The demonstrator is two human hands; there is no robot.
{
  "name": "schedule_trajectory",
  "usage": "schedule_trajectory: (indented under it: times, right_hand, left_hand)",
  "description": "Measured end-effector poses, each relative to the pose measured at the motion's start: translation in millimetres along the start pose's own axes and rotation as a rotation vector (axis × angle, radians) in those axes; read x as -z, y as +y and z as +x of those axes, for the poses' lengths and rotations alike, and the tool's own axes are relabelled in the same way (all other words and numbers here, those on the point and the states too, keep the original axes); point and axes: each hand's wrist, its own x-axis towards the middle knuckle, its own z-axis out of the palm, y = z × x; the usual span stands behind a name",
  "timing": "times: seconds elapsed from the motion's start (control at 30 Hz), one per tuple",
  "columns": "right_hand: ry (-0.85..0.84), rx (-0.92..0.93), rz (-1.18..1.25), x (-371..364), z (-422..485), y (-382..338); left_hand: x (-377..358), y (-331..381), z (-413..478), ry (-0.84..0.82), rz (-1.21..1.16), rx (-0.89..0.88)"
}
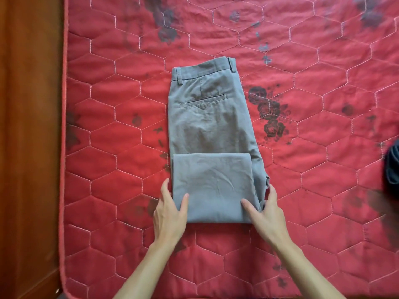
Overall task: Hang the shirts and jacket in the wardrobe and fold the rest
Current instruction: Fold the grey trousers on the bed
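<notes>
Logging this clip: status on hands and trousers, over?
Left hand and right hand pinch near fold of grey trousers. Legs folded over once, on red quilted mattress. Dark garment at right edge, apart.

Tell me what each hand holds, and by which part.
Both hold the grey trousers by the folded-over leg end: the left hand pinches its left edge, the right hand its right edge, thumbs on top.

Bare quilt (313, 61) stretches wide beyond the trousers (207, 126) on the far side, left and right. A wooden board (28, 126) bounds the bed's left edge. A dark garment (393, 162) lies at the right edge, well apart. The left hand (170, 212) and right hand (267, 214) occupy the trousers' near corners.
</notes>
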Motion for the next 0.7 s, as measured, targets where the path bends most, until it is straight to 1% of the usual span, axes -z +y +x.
schedule_trajectory:
  times: [0.07,0.17,0.23,0.3,0.4,0.47,0.5,0.57,0.6,0.63,0.7]
  right_hand:
    - [-0.039,-0.023,0.040,6,-3,-1]
    - [-0.075,0.050,0.077,20,-18,-7]
    - [-0.076,0.064,0.090,31,-30,-6]
    - [-0.108,0.088,0.135,42,-43,-3]
    - [-0.194,0.133,0.237,60,-59,-2]
    - [-0.227,0.144,0.274,71,-64,-11]
    - [-0.217,0.153,0.282,77,-64,-18]
    - [-0.180,0.184,0.315,85,-58,-36]
    - [-0.174,0.207,0.338,88,-53,-48]
    - [-0.174,0.226,0.366,89,-47,-59]
    - [-0.186,0.254,0.409,90,-33,-81]
  left_hand:
    - [7,-2,0,-0.014,0.025,-0.007]
    - [22,-1,-10,-0.049,-0.016,-0.088]
    - [33,-5,-17,-0.128,-0.152,-0.092]
    - [47,-10,-22,-0.252,-0.315,-0.071]
    - [72,-8,-28,-0.408,-0.437,-0.020]
    - [87,-4,-28,-0.480,-0.549,0.068]
    - [94,-1,-26,-0.500,-0.602,0.094]
    - [105,6,-16,-0.519,-0.679,0.054]
    - [109,9,-10,-0.527,-0.679,0.002]
    - [111,11,-3,-0.522,-0.630,-0.075]
    - [111,16,14,-0.446,-0.417,-0.214]
